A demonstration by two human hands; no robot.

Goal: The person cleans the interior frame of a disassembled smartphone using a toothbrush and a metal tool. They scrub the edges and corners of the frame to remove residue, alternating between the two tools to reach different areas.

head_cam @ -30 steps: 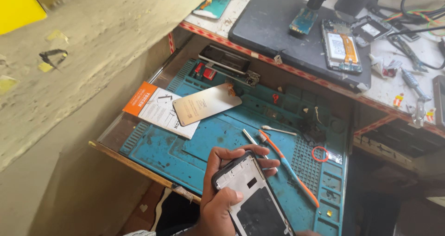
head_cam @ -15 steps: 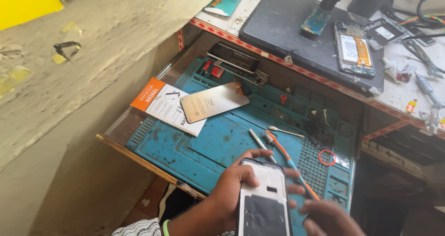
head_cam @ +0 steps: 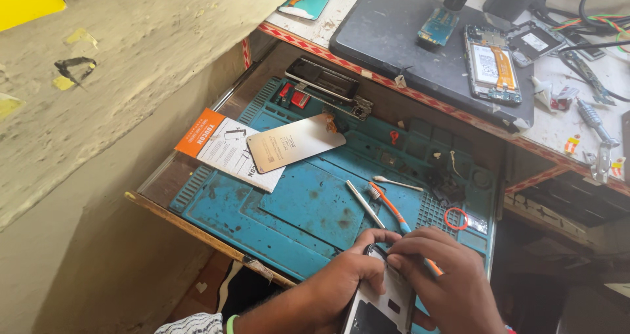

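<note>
I hold a phone point(head_cam: 384, 304) with its back off, low down in the middle, above the front edge of the blue mat point(head_cam: 308, 206). Its inside looks white at the top and black lower down. My left hand point(head_cam: 344, 281) wraps around its left side, fingers curled tight on it. My right hand point(head_cam: 446, 285) covers the right side, and its fingertips point(head_cam: 397, 260) press together at the top edge of the phone. I cannot tell if they pinch a small part there.

The mat is rubbery, with little square pockets and ridges, and it has dark, dirty spots. On it lie a thin grey metal stick point(head_cam: 365, 203), a brush with an orange handle point(head_cam: 394, 210), a white cotton swab point(head_cam: 397, 184) and a small red ring point(head_cam: 455, 218).

A smooth, shiny, pale gold back cover point(head_cam: 295, 142) lies flat at the mat's far left. It sits partly on a flat white packet point(head_cam: 230, 151) with one orange end.

Up on the grey pad point(head_cam: 394, 32) on the table lies another open phone point(head_cam: 492, 65) with an orange strip inside. The wall point(head_cam: 144, 65) on the left is rough and sandy.
</note>
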